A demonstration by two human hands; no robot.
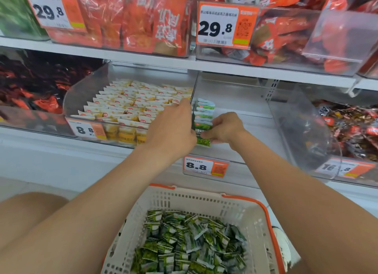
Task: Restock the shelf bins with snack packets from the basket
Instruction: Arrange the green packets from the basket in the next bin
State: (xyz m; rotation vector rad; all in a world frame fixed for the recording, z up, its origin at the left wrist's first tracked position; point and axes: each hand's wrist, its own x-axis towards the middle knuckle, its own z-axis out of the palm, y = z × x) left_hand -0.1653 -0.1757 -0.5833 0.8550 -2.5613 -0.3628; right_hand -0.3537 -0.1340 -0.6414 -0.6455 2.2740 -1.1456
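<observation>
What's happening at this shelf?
A person is filling a clear bin with green packets from the basket below. The right hand pinches the front packet of an upright row along the bin's left wall, and the left hand rests against that row. The basket holds plenty more.

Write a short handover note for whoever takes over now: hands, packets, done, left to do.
Left hand: lies flat against the row of green packets in the clear bin.
Right hand: pinches the front packet of that row.
Done: one short row stands at the bin's left wall.
To do: the basket holds many more packets; most of the bin is unfilled.
</observation>
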